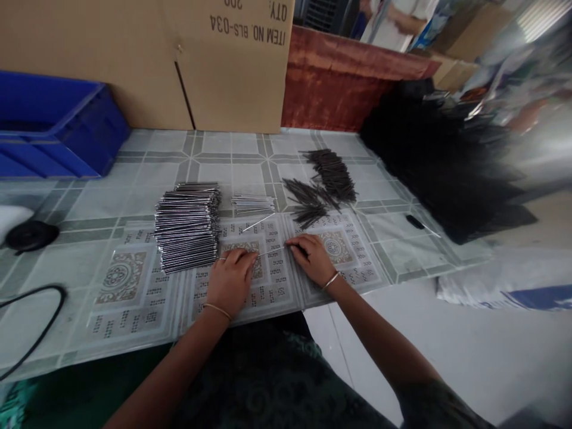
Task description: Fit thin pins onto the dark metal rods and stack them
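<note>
A thin silver rod (271,249) spans the gap between my hands, just above the patterned mat (279,304). My left hand (230,277) is closed on its left end, fingers bent downward. At its other end, the fingertips of my right hand (313,257) pinch it. Left of my left hand lies a large stack of dark, shiny ridged rods (187,226). Beyond my hands are a small pile of plain thin silver rods (253,204) and one loose rod (258,223). Thin dark brown sticks (333,174) lie in heaps beyond my right hand.
A blue plastic crate (84,131) stands at the back left, beside a large cardboard box (232,77). A black cable (62,292) curves over the left side. Black material (429,167) covers the table's right end. Another person's arm (404,22) shows at the back.
</note>
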`<action>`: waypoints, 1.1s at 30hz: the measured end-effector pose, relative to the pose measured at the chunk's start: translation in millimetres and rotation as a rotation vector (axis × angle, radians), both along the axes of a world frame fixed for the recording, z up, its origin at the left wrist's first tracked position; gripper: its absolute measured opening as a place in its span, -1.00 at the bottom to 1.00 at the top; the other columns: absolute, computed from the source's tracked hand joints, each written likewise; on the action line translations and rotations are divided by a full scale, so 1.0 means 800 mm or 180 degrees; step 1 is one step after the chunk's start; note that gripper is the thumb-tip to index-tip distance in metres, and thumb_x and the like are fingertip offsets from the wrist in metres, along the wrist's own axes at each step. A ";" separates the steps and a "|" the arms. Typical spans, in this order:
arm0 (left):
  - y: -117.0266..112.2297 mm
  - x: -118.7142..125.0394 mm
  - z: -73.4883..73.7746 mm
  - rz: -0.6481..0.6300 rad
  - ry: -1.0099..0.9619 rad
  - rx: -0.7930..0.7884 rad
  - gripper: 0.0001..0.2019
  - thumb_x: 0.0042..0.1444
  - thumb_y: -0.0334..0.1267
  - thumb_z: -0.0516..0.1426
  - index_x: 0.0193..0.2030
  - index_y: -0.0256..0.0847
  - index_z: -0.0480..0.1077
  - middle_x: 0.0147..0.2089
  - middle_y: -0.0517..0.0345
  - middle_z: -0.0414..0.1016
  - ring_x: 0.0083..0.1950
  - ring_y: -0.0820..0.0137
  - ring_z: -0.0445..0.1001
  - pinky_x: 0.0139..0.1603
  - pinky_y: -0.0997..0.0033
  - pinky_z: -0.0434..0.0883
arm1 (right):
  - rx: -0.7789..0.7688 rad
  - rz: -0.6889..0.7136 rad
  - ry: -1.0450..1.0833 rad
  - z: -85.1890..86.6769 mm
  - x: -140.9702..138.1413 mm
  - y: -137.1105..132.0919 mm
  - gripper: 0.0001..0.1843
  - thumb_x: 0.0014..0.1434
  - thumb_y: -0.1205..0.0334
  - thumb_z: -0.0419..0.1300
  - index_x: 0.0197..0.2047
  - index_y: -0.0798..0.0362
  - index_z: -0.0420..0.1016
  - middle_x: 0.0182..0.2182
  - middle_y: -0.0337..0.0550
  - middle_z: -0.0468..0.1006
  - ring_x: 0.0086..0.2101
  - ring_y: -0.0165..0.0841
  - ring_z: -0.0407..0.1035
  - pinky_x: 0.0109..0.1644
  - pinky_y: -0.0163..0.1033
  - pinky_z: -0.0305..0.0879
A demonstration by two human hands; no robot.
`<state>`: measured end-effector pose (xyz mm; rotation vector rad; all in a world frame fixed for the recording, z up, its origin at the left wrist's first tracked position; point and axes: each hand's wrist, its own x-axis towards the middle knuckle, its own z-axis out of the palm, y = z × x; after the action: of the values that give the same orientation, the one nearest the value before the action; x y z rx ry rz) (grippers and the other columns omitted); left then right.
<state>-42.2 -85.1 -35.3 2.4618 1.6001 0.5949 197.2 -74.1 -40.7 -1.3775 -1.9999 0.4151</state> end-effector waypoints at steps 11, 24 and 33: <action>0.000 0.001 0.002 -0.0057 -0.0023 0.0007 -0.72 0.30 -0.25 0.02 -0.01 -0.14 0.52 -0.08 0.03 0.51 -0.07 0.19 0.42 0.00 0.12 0.42 | -0.0045 0.0066 0.0144 0.005 -0.005 -0.001 -0.80 0.32 0.28 0.11 -0.10 -0.05 0.55 -0.22 -0.18 0.61 -0.14 -0.30 0.45 0.05 -0.11 0.30; 0.001 0.000 0.000 -0.0154 -0.0318 0.0080 -0.72 0.31 -0.25 0.00 -0.02 -0.16 0.52 -0.14 0.02 0.53 -0.08 0.25 0.46 -0.01 0.18 0.44 | 0.0005 -0.0243 -0.0458 0.011 -0.009 -0.008 -0.80 0.34 0.20 0.12 -0.07 -0.12 0.57 -0.22 -0.23 0.59 -0.08 -0.30 0.40 0.34 0.08 -0.12; -0.006 -0.014 0.027 -0.0645 -0.0546 -0.0186 -0.79 0.28 -0.29 0.08 -0.03 -0.14 0.49 -0.12 0.09 0.61 -0.08 0.29 0.54 0.02 0.17 0.46 | 0.0165 0.0735 -0.0849 0.044 -0.001 0.004 -0.79 0.33 0.17 0.12 -0.10 -0.23 0.59 -0.25 -0.26 0.61 -0.11 -0.29 0.41 0.40 0.11 -0.37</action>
<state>-53.3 -90.2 -13.5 2.4170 1.2688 0.6948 196.3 -70.9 -5.5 -1.2261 -2.3832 0.2900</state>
